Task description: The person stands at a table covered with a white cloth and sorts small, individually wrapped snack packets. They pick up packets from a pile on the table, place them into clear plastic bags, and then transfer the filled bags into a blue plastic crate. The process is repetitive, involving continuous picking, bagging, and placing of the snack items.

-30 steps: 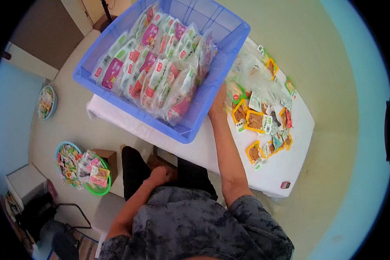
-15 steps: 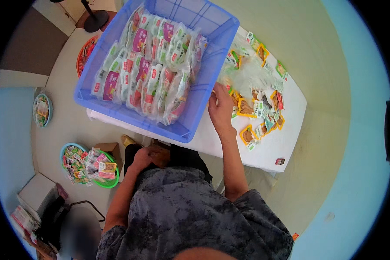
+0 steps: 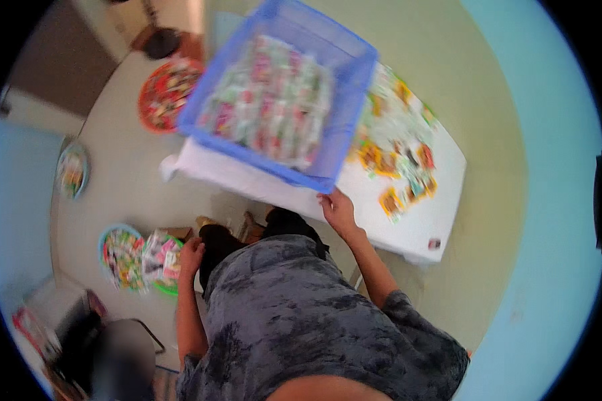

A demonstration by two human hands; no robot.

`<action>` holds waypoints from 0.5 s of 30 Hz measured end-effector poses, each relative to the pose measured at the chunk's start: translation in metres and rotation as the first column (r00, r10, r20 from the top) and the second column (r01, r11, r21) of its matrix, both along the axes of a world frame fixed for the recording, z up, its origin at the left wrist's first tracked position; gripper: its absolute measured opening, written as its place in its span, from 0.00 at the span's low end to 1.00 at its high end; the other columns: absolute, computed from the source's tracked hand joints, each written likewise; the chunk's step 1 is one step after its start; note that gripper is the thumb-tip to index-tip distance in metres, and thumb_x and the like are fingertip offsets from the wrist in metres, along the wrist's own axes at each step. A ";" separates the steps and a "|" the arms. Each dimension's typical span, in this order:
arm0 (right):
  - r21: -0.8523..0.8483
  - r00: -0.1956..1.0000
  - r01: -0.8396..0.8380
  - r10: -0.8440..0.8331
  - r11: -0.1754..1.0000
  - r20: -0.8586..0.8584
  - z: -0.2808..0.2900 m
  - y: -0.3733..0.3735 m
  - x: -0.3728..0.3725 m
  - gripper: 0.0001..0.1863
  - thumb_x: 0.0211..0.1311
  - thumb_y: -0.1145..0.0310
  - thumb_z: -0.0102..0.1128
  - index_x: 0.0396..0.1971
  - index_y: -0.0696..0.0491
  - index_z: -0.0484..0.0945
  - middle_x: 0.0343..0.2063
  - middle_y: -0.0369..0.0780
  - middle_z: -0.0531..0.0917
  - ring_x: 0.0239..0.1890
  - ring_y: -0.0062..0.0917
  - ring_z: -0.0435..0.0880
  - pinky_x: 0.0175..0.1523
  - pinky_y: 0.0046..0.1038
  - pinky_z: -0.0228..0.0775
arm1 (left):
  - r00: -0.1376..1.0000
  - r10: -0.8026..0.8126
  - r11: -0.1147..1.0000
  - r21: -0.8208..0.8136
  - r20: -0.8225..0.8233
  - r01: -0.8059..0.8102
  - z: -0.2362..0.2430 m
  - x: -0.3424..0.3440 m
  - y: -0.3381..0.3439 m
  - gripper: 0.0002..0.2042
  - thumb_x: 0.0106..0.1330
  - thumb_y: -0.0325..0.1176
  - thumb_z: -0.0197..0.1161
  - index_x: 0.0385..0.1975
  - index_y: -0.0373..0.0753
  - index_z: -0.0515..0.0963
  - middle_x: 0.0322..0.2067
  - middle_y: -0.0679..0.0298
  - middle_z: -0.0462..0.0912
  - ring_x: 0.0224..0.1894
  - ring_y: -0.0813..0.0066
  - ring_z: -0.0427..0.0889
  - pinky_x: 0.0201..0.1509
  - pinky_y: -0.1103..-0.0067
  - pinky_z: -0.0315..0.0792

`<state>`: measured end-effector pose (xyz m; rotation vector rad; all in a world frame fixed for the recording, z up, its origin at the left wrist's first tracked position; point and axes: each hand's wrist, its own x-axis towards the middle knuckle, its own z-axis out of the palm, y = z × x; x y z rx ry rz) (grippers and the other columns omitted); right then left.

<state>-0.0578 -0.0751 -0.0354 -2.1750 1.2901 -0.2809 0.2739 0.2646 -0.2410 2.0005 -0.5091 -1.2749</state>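
Observation:
A blue plastic crate (image 3: 274, 167) holds rows of clear-wrapped food packs (image 3: 267, 107) with pink, green and white printing, blurred by motion. My right hand (image 3: 338, 208) is at the crate's near right corner, fingers loosely bent and apart; whether they touch its rim is hard to tell. Lower on the left, my left hand (image 3: 192, 255) hangs beside my thigh, holding nothing visible, fingers loose. It appears over the edge of a green basket (image 3: 165, 287) filled with packets.
The crate rests on a table with a white cloth (image 3: 421, 234). Loose yellow-edged snack packets (image 3: 381, 160) and clear plastic bags lie to its right. Packet-filled tubs, one red (image 3: 142, 110) and others light blue (image 3: 104, 250), stand on the floor. A black stand (image 3: 162, 43) is at the back.
My right hand has moved from the crate's right side to its near corner. My left hand has moved from my lap out to my left side. The view has shifted too.

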 end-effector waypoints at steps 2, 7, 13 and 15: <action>0.160 0.976 -0.203 0.212 0.966 -0.045 0.001 0.024 0.026 0.07 0.66 0.74 0.52 0.38 0.53 0.80 0.37 0.43 0.83 0.38 0.43 0.83 0.42 0.39 0.75 | 0.997 0.008 0.998 0.066 0.074 -0.013 0.033 0.012 0.008 0.15 0.65 0.33 0.63 0.47 0.31 0.80 0.38 0.50 0.87 0.37 0.61 0.87 0.44 0.67 0.79; 0.424 0.752 -0.614 0.657 0.666 0.058 -0.009 0.066 0.134 0.09 0.67 0.71 0.55 0.44 0.52 0.80 0.43 0.42 0.83 0.46 0.43 0.82 0.50 0.40 0.74 | 0.927 0.324 0.946 -0.046 0.191 -0.321 -0.002 0.014 0.098 0.12 0.65 0.33 0.63 0.42 0.31 0.81 0.31 0.52 0.85 0.33 0.62 0.87 0.41 0.69 0.79; 0.344 0.681 -0.700 0.730 0.626 0.058 0.004 0.102 0.237 0.09 0.67 0.70 0.58 0.44 0.54 0.80 0.42 0.44 0.84 0.45 0.42 0.83 0.50 0.39 0.74 | 0.859 0.508 0.857 0.067 0.059 -0.511 0.018 0.013 0.177 0.12 0.63 0.35 0.64 0.41 0.33 0.82 0.28 0.55 0.87 0.29 0.68 0.87 0.37 0.71 0.80; 0.352 0.663 -0.705 0.749 0.615 0.019 0.002 0.101 0.253 0.09 0.66 0.71 0.58 0.43 0.53 0.81 0.42 0.44 0.85 0.45 0.42 0.84 0.49 0.38 0.75 | 0.853 0.504 0.858 0.038 0.134 -0.513 0.026 0.018 0.187 0.12 0.63 0.35 0.64 0.40 0.34 0.83 0.29 0.55 0.87 0.31 0.68 0.88 0.38 0.71 0.80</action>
